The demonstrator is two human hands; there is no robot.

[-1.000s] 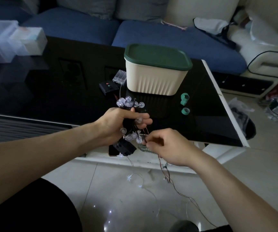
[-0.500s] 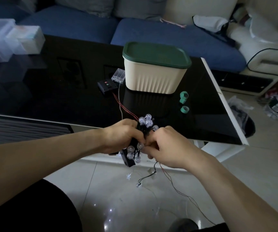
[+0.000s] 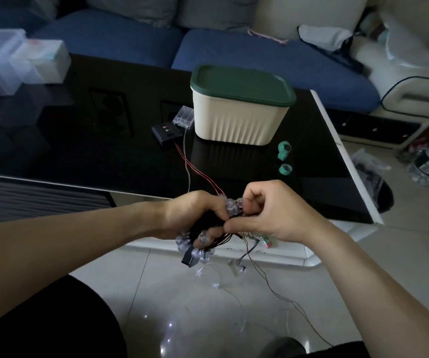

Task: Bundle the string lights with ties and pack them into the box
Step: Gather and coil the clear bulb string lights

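Both hands rose; string lights gripped btwn left hand & right hand.

Tabletop: glossy black, white edge, directly beyond both hands. Cream ribbed box with green lid on, straight beyond the right hand. Black controller box with a red and a green dot, and a clear battery holder just beside it touching the box's left side, both beyond the left hand; red and grey wires run from them across the surface toward the hands. Two green tie rolls just beyond the right hand, right of the box. Clear plastic containers at the far left corner, well apart. Floor: pale glossy tiles below the hands, thin wires trailing over it.
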